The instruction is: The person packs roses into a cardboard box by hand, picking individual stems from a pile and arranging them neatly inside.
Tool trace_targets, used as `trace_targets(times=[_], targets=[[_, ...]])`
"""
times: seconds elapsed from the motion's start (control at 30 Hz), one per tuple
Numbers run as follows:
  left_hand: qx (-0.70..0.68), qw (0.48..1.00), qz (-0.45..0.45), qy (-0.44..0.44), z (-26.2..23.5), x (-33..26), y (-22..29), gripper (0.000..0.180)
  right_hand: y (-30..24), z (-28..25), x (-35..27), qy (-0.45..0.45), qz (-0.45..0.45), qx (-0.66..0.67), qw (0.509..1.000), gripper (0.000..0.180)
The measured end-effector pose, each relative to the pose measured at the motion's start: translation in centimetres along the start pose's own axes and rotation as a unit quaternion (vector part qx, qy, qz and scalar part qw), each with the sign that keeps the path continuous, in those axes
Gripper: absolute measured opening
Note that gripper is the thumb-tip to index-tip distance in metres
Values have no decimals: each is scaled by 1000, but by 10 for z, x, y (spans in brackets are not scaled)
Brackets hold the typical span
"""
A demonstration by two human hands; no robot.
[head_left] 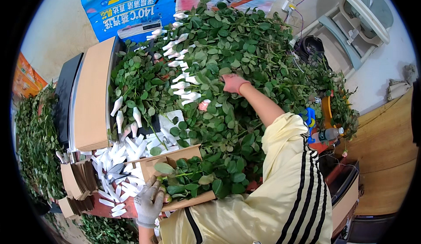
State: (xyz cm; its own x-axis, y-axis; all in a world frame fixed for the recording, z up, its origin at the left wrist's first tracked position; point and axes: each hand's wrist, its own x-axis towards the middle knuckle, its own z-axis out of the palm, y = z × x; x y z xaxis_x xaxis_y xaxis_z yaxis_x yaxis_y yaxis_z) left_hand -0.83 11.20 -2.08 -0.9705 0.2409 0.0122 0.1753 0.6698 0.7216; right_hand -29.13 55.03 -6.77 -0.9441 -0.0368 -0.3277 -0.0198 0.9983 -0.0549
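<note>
At the lower middle, my left hand, in a pale grey glove, lies with fingers stretched over the end of a cardboard sheet. Its fingertips are beside green and pinkish rose heads, whose leafy stems lie across the cardboard. My right hand, in a pink glove, reaches over the big heap of leafy rose stems. Its fingers are curled in among the leaves; what they grip is hidden. Left of it are several rose buds in white sleeves and one bare pink rose.
Loose white foam sleeves are strewn left of the cardboard. Folded cardboard pieces and a large upright cardboard sheet stand further left. A plastic bottle and blue tape dispenser are at right, below a white high chair.
</note>
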Motion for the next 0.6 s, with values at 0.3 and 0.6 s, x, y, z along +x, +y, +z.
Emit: trace_targets(times=[0.3, 0.6], targets=[[9, 1000, 22, -3, -1, -3, -6, 31, 42, -129, -93, 336, -40, 58, 939, 46], [-72, 982, 145, -95, -76, 53, 111, 56, 26, -175, -199, 419, -49, 164, 892, 46]])
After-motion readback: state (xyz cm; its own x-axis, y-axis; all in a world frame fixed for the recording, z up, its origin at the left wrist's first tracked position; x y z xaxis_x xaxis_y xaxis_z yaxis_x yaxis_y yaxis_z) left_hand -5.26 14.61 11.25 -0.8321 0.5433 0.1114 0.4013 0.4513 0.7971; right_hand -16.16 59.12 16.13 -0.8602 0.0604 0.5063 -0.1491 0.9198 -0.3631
